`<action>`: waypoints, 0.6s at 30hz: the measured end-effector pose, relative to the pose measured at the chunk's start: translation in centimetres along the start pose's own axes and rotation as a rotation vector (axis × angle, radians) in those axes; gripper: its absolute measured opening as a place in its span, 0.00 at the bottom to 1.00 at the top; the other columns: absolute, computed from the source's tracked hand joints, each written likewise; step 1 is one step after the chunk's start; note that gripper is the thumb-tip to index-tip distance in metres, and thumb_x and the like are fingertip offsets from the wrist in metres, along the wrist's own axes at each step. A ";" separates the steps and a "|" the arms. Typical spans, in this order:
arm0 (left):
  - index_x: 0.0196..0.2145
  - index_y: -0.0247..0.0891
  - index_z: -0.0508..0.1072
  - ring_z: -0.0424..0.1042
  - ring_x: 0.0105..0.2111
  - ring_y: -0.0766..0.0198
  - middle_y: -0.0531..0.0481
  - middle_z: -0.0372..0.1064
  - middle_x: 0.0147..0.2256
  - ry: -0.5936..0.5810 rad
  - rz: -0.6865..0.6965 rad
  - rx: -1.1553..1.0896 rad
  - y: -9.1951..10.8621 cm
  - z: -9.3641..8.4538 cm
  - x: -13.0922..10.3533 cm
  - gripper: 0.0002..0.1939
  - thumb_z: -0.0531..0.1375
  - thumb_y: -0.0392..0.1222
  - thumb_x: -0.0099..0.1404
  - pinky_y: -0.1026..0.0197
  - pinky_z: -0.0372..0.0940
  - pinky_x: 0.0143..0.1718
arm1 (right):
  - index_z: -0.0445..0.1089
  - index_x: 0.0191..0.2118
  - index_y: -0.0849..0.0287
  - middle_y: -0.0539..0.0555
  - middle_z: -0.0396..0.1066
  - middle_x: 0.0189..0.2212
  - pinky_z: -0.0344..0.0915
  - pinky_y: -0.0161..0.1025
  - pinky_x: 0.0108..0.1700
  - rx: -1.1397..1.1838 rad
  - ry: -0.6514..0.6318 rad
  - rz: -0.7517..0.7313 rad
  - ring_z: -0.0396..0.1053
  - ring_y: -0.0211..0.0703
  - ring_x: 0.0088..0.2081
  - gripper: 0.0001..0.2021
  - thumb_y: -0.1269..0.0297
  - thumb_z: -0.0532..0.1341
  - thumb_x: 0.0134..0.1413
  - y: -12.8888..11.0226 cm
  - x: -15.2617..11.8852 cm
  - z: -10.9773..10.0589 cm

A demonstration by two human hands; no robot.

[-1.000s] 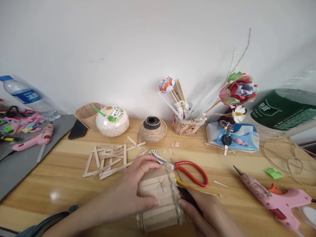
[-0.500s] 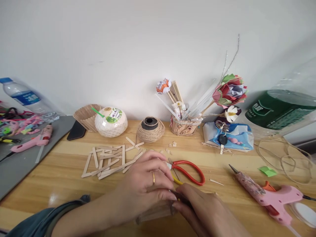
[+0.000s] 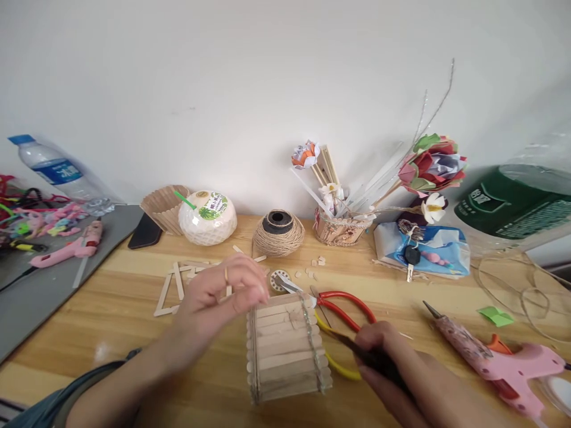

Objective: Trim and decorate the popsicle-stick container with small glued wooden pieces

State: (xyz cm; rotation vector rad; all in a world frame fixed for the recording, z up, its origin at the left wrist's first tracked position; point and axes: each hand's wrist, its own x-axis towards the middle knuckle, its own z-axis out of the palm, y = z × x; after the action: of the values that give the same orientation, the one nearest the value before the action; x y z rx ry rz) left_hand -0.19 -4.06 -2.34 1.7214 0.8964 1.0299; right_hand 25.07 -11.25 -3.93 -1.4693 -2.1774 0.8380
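A panel of wooden craft sticks (image 3: 285,345) lies on the table in front of me, with cord down its left side and a sparkly strand down its right. My left hand (image 3: 229,294) is at its upper left corner, thumb and fingers pressed together; what they hold, if anything, is too small to name. In my right hand (image 3: 392,362) is a dark, pointed tool (image 3: 372,353), its tip toward the panel's right edge. Red-handled scissors (image 3: 348,303) and a yellow handle (image 3: 341,364) lie between the panel and my right hand.
Loose sticks (image 3: 163,291) lie at the left. Behind are a twine spool (image 3: 279,235), a white coconut (image 3: 209,220) and a pot of paper flowers (image 3: 341,229). A pink glue gun (image 3: 513,368) is at the right, another (image 3: 74,252) on the grey mat.
My hands have moved apart, left hand to the left and right hand to the right. The stick panel now shows between them. The camera view has shifted slightly left.
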 end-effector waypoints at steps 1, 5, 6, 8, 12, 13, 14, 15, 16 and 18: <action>0.23 0.41 0.73 0.67 0.34 0.58 0.50 0.69 0.25 0.031 -0.028 -0.005 -0.3 -0.2 0.0 0.16 0.54 0.44 0.67 0.54 0.60 0.44 | 0.61 0.40 0.51 0.49 0.74 0.30 0.69 0.32 0.24 -0.011 0.066 0.027 0.73 0.40 0.26 0.06 0.65 0.49 0.60 0.4 0.0 -0.2; 0.27 0.40 0.72 0.68 0.42 0.54 0.48 0.72 0.32 -0.076 -0.190 0.116 -1.0 0.0 0.4 0.14 0.53 0.48 0.66 0.52 0.58 0.49 | 0.64 0.45 0.49 0.49 0.74 0.33 0.71 0.33 0.30 -0.117 0.106 -0.084 0.74 0.41 0.30 0.12 0.68 0.51 0.57 1.3 0.3 -1.4; 0.34 0.40 0.72 0.67 0.45 0.53 0.47 0.72 0.39 -0.131 -0.252 0.158 -1.2 0.2 0.6 0.10 0.57 0.48 0.63 0.50 0.57 0.51 | 0.64 0.48 0.48 0.49 0.74 0.34 0.71 0.33 0.30 -0.160 0.084 -0.133 0.74 0.41 0.30 0.16 0.70 0.52 0.55 1.3 0.5 -1.8; 0.47 0.42 0.68 0.63 0.52 0.49 0.44 0.67 0.51 -0.244 -0.395 0.179 -1.7 0.6 0.9 0.20 0.63 0.48 0.58 0.46 0.54 0.54 | 0.62 0.52 0.46 0.49 0.75 0.38 0.70 0.33 0.30 -0.223 0.051 -0.183 0.74 0.41 0.32 0.23 0.75 0.51 0.52 1.1 0.9 -2.2; 0.54 0.39 0.63 0.59 0.57 0.47 0.38 0.60 0.57 -0.408 -0.543 0.042 -3.1 0.8 1.5 0.32 0.64 0.51 0.55 0.45 0.54 0.56 | 0.65 0.49 0.48 0.52 0.74 0.41 0.70 0.36 0.32 -0.165 -0.018 -0.083 0.74 0.44 0.36 0.17 0.71 0.50 0.57 0.2 1.8 -1.7; 0.55 0.38 0.62 0.59 0.57 0.47 0.37 0.60 0.58 -0.424 -0.554 0.026 -3.3 0.7 1.7 0.34 0.65 0.52 0.54 0.45 0.55 0.56 | 0.66 0.47 0.49 0.52 0.74 0.40 0.70 0.37 0.33 -0.125 -0.048 -0.035 0.74 0.44 0.36 0.14 0.68 0.50 0.59 -0.1 2.0 -1.4; 0.56 0.38 0.62 0.60 0.57 0.47 0.37 0.59 0.58 -0.436 -0.561 0.018 -3.5 0.7 1.8 0.35 0.66 0.52 0.53 0.45 0.56 0.55 | 0.67 0.45 0.50 0.52 0.74 0.39 0.70 0.37 0.34 -0.078 -0.067 0.010 0.74 0.44 0.36 0.12 0.65 0.50 0.60 -0.3 2.3 -1.0; 0.56 0.38 0.61 0.61 0.56 0.47 0.38 0.60 0.58 -0.454 -0.568 0.008 -3.5 0.6 1.9 0.36 0.66 0.52 0.52 0.46 0.57 0.55 | 0.68 0.43 0.51 0.52 0.74 0.38 0.69 0.37 0.36 -0.025 -0.079 0.053 0.73 0.44 0.37 0.11 0.63 0.51 0.61 -0.5 2.6 -0.5; 0.56 0.39 0.61 0.63 0.55 0.47 0.39 0.61 0.57 -0.478 -0.570 -0.001 -3.5 0.5 2.0 0.37 0.67 0.51 0.52 0.46 0.58 0.54 | 0.69 0.41 0.52 0.52 0.74 0.38 0.69 0.38 0.37 0.034 -0.087 0.096 0.73 0.45 0.38 0.10 0.60 0.52 0.60 -0.7 2.8 -0.1; 0.55 0.41 0.64 0.66 0.53 0.49 0.44 0.65 0.54 -0.524 -0.555 -0.006 -3.3 0.5 2.1 0.35 0.68 0.50 0.51 0.48 0.60 0.53 | 0.70 0.37 0.54 0.51 0.74 0.34 0.68 0.39 0.38 0.161 -0.117 0.183 0.72 0.46 0.38 0.09 0.58 0.55 0.57 -0.8 3.4 0.9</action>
State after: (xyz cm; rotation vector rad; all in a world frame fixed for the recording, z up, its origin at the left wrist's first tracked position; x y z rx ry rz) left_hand 0.64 -1.34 -5.03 1.4991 0.9354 0.1988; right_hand 22.70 -8.59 -4.09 -1.5907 -2.0233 1.1601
